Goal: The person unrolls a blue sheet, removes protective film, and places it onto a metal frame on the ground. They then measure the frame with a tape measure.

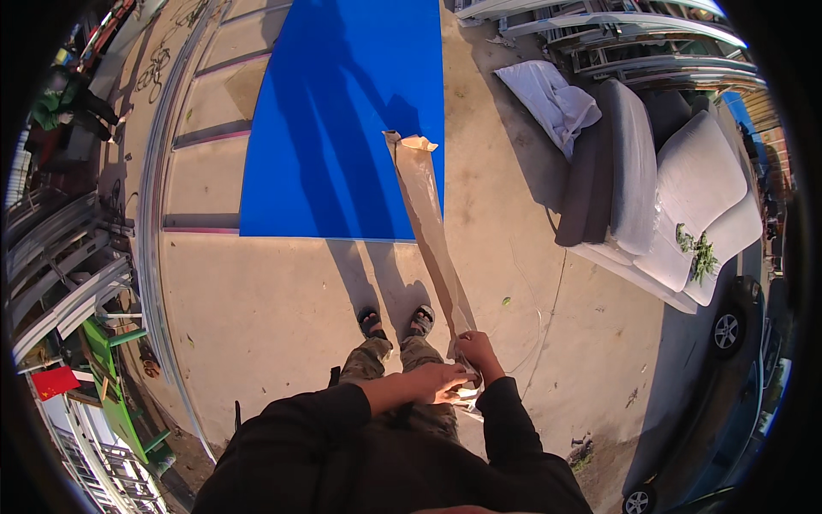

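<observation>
A long, narrow strip of brown cardboard or wrapping paper [428, 223] runs away from my body, its torn, folded far end lying over the right edge of a flat blue sheet [274, 188]. My right hand [479, 353] is closed in a fist on the strip's near end. Just left of it, my left hand [438, 382] reaches across with its fingers bent onto the same end. Something pale and crumpled, perhaps clear film, shows below my fingers; I cannot make out what it is.
Grey cushions and a sofa [634, 171] stand at right, a white cloth [552, 103] beside them. Long metal rails [154, 171] run along the left. Metal frames [634, 38] are stacked far right. A dark car [711, 411] is at lower right. Another person [73, 103] is far left.
</observation>
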A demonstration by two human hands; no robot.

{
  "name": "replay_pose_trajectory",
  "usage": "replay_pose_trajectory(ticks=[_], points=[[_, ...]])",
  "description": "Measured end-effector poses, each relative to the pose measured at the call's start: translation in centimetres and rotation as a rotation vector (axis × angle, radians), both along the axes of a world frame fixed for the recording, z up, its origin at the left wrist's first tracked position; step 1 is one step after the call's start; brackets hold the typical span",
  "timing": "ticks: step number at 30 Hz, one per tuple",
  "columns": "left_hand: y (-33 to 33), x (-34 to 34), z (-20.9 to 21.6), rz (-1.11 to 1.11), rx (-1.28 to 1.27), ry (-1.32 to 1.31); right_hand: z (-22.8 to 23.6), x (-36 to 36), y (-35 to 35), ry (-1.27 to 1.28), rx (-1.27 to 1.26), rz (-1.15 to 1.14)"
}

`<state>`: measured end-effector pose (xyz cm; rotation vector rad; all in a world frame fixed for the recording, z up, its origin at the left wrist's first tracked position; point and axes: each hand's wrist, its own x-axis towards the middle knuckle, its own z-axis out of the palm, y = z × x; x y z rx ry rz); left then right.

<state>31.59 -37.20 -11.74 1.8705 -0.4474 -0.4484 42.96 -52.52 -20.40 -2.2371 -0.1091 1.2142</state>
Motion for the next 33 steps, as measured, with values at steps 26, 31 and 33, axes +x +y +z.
replay_pose_trajectory(ticks=[26,31,33], points=[[7.6,-27.8,-4.7,0.807,0.260,0.689,3.7,-7.0,-13.8,0.046,-0.056,-0.213],[8.8,-36.5,-7.7,1.221,0.247,0.764,5.0,-9.0,-3.4,0.242,-0.187,0.123],[10.2,-39.9,-9.0,1.371,-0.092,0.926,4.8,-10.5,-1.0,0.256,-0.264,0.276]])
